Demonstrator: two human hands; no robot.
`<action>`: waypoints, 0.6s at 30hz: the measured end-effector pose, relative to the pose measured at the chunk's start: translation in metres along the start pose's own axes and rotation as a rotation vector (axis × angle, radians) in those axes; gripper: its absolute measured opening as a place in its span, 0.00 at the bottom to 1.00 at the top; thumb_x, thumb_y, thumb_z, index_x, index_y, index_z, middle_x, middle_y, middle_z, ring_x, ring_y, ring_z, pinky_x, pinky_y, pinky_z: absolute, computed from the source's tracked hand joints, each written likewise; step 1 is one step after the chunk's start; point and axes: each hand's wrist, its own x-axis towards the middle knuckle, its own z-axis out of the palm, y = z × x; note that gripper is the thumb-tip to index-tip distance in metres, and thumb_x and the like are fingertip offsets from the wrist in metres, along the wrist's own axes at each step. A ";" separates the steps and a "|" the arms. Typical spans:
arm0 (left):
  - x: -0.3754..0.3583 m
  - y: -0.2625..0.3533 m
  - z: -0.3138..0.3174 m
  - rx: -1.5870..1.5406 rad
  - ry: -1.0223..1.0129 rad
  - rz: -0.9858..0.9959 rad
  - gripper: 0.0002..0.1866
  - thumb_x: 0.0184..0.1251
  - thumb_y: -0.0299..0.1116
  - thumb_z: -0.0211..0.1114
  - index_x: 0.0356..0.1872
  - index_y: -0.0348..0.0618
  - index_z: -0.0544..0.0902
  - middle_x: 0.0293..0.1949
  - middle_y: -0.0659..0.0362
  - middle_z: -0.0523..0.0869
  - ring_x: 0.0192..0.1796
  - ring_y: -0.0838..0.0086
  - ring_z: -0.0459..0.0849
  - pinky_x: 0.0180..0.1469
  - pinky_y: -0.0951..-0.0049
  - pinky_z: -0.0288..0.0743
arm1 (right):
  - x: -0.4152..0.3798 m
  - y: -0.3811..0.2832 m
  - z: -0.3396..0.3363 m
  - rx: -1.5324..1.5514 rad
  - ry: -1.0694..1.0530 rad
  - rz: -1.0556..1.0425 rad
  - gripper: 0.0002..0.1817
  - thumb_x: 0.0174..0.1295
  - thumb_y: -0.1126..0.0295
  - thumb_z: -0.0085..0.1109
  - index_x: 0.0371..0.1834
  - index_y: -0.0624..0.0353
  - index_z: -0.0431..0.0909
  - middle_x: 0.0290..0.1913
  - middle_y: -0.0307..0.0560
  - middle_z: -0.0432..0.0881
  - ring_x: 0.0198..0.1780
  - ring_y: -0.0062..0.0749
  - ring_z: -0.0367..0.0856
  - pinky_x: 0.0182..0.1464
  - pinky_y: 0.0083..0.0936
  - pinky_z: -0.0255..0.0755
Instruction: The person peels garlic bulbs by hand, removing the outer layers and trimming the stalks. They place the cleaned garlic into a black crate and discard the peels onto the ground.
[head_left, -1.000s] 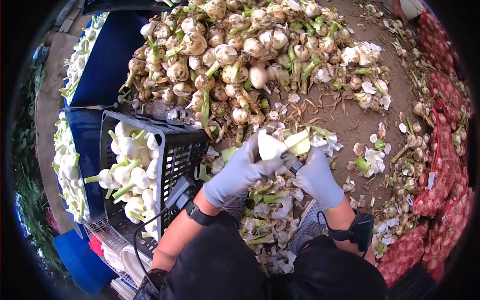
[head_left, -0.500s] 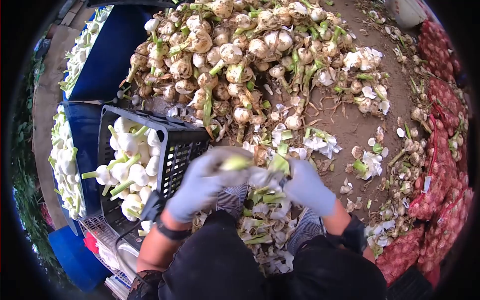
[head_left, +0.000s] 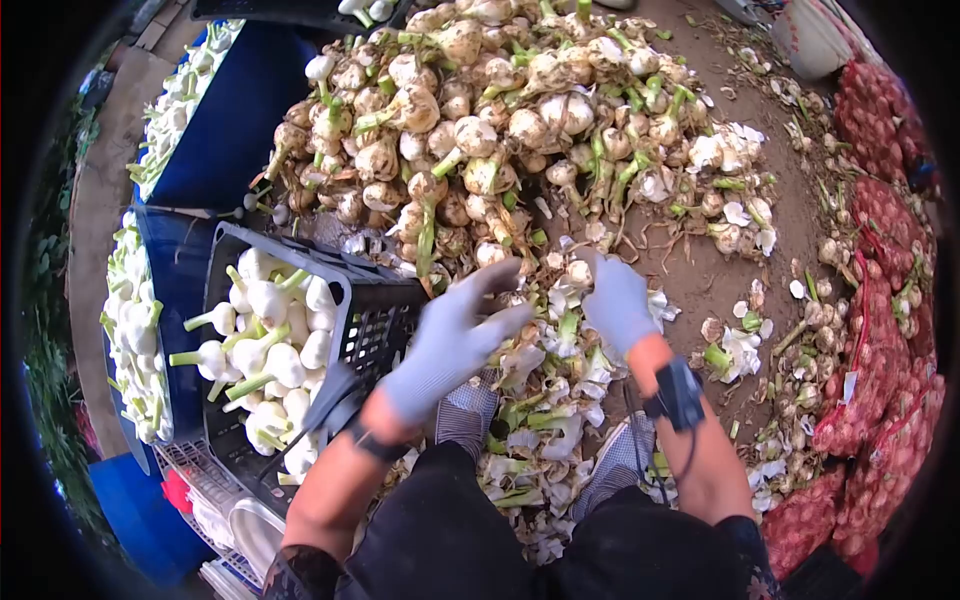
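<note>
My left hand [head_left: 455, 335], in a pale grey glove, is open with fingers spread over the near edge of a heap of unpeeled garlic [head_left: 480, 140]. Nothing shows in its grasp. My right hand [head_left: 614, 302], gloved alike, is back-side up beside a small garlic bulb [head_left: 578, 272]; its fingers are mostly hidden, so I cannot tell whether it grips anything. Peeled skins and cut stalks [head_left: 545, 430] litter the ground between my shoes. Left of my left hand, a black plastic crate [head_left: 385, 305] leans, filled with clean white garlic bulbs [head_left: 268, 302].
Two blue containers [head_left: 215, 125] heaped with cleaned garlic stand along the left. A blue tub [head_left: 140, 515] sits at lower left. Red mesh sacks [head_left: 875, 400] of garlic line the right side. Loose bulbs and scraps [head_left: 740, 355] lie on the dirt floor.
The pale green and white piece between my hands is gone from them. My left hand has opened and spread its fingers; my right hand has moved up towards the heap.
</note>
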 end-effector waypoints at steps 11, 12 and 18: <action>0.011 -0.013 0.031 -0.598 -0.502 -0.148 0.30 0.69 0.33 0.65 0.69 0.35 0.68 0.50 0.60 0.83 0.49 0.79 0.83 0.54 0.76 0.77 | -0.068 -0.006 -0.081 1.354 -0.347 0.279 0.17 0.69 0.81 0.47 0.59 0.67 0.75 0.40 0.42 0.81 0.34 0.15 0.76 0.35 0.11 0.72; 0.007 -0.017 0.033 -0.598 -0.500 -0.159 0.30 0.69 0.33 0.65 0.69 0.35 0.68 0.50 0.60 0.83 0.49 0.79 0.83 0.54 0.76 0.77 | -0.071 -0.006 -0.072 1.574 -0.288 0.277 0.12 0.71 0.73 0.51 0.50 0.67 0.79 0.32 0.39 0.81 0.27 0.15 0.76 0.30 0.08 0.70; -0.010 -0.036 0.039 -0.757 -0.397 -0.152 0.28 0.74 0.43 0.62 0.69 0.39 0.71 0.51 0.63 0.82 0.37 0.84 0.82 0.44 0.81 0.77 | -0.083 -0.023 -0.079 1.503 -0.314 0.315 0.15 0.71 0.63 0.53 0.44 0.66 0.78 0.23 0.38 0.78 0.19 0.16 0.74 0.21 0.12 0.67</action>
